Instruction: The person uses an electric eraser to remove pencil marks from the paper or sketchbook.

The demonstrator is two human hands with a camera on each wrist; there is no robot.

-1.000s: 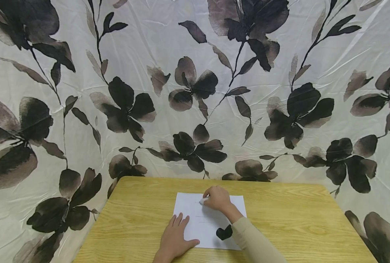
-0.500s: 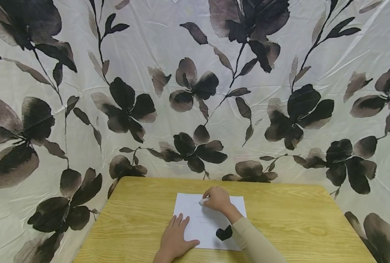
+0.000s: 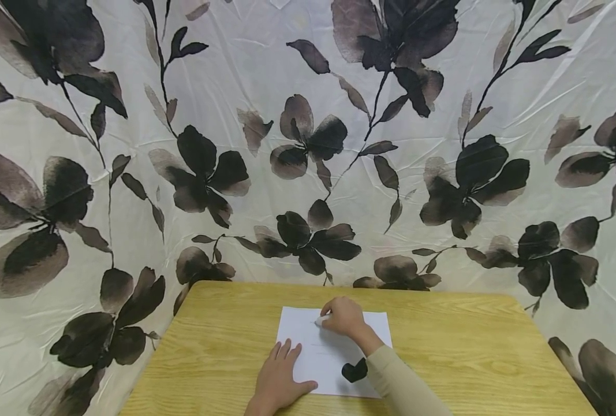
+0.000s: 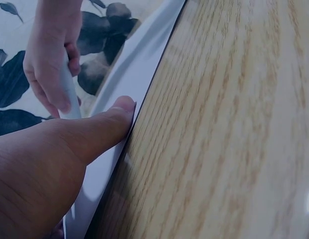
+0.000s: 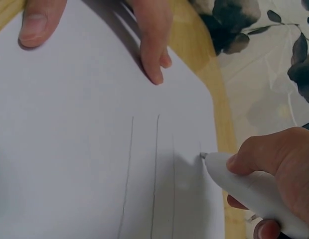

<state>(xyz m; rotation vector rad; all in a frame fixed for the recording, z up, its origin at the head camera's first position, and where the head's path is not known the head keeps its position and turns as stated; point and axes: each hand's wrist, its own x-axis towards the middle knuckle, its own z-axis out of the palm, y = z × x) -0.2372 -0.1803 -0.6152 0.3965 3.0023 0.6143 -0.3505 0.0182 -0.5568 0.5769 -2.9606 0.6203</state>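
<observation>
A sheet of white paper (image 3: 333, 378) lies on the wooden table, with several thin, roughly parallel lines (image 5: 155, 169) on it. My left hand (image 3: 280, 378) rests on the paper's near left edge, fingers spread, and its thumb (image 4: 112, 119) lies along the edge in the left wrist view. Toward the paper's far side, my right hand (image 3: 343, 315) grips a thick white pen (image 5: 244, 189). The pen's narrow grey tip (image 5: 203, 156) is at the faint line closest to the far edge. In the head view, the right hand covers most of the pen.
The yellow wood-grain table (image 3: 458, 341) extends on both sides of the paper. Behind it hangs a pale cloth (image 3: 266, 190) printed with dark flowers. A black heart-shaped patch (image 3: 353, 371) overlaps the paper beside the right sleeve (image 3: 403, 381).
The head view has shifted slightly, so the whole scene sits a little lower and to the right. Both hands stay in nearly the same places on the paper.
</observation>
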